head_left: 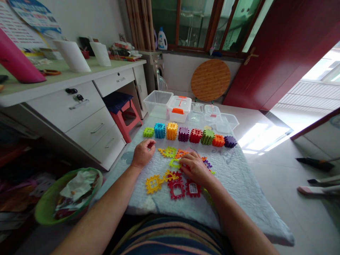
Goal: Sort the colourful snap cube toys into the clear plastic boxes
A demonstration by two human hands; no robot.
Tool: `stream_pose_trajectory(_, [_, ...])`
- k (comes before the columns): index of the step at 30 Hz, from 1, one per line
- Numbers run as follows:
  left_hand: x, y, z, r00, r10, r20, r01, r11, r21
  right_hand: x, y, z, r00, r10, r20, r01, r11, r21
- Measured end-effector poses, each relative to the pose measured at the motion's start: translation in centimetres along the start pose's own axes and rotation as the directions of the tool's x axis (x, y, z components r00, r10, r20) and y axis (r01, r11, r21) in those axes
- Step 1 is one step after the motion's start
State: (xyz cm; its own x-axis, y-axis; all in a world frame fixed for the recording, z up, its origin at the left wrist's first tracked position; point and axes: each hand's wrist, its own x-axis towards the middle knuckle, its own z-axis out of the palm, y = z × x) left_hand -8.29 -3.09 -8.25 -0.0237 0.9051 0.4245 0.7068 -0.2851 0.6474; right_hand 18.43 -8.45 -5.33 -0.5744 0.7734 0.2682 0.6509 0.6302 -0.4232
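My left hand (145, 152) rests on the cloth-covered table left of the loose pieces, its fingers curled in with nothing visible between them. My right hand (195, 166) is over the loose plastic building pieces, fingers bent down and close together. Its fingertips meet the right edge of a lime-green piece (174, 163); what lies under the palm is hidden. Around it lie a yellow-green window piece (170, 152), an orange piece (181, 153) and a purple piece (208, 163). Nearer me are a yellow window piece (153, 184), a red round-opening piece (176, 190) and a red window piece (193, 188).
Behind the loose pieces stands a row of colour-sorted stacks, including blue (159, 131), yellow (172, 131) and dark purple (230, 141). Clear plastic boxes (158, 102) and an orange-latched box (179, 108) line the table's far edge. A green waste basket (42, 209) stands at left.
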Motion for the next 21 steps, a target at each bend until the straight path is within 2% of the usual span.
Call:
stream_pose_trajectory(5, [-0.1, 1.0, -0.4, 0.989, 0.138, 0.060, -0.140, 0.990, 0.030, -0.2, 0.3, -0.7, 0.982, 0.092, -0.166, -0.077, 0.993, 0.093])
stream_pose_trajectory(9, [-0.5, 2.0, -0.1, 0.945, 0.271, 0.184, -0.285, 0.957, 0.053, -0.4, 0.9, -0.8, 0.936, 0.221, -0.272, -0.179, 0.969, 0.172])
stream_pose_trajectory(12, [-0.8, 2.7, 0.7, 0.897, 0.311, 0.315, -0.346, 0.936, 0.059, -0.6, 1.4, -0.5, 0.923, 0.272, -0.271, -0.230, 0.957, 0.176])
stream_pose_trajectory(15, [-0.8, 3.1, 1.3, 0.855, 0.325, 0.403, -0.379, 0.923, 0.059, -0.7, 1.6, -0.3, 0.934, 0.264, -0.242, -0.239, 0.963, 0.128])
stream_pose_trajectory(18, [-0.6, 3.1, 1.7, 0.840, 0.346, 0.418, -0.395, 0.918, 0.034, -0.9, 1.5, -0.4, 0.953, 0.216, -0.214, -0.207, 0.976, 0.061])
stream_pose_trajectory(21, [-0.4, 2.9, 1.7, 0.845, 0.384, 0.372, -0.407, 0.913, -0.018, -1.1, 1.2, -0.6, 0.964, 0.180, -0.196, -0.182, 0.983, 0.004])
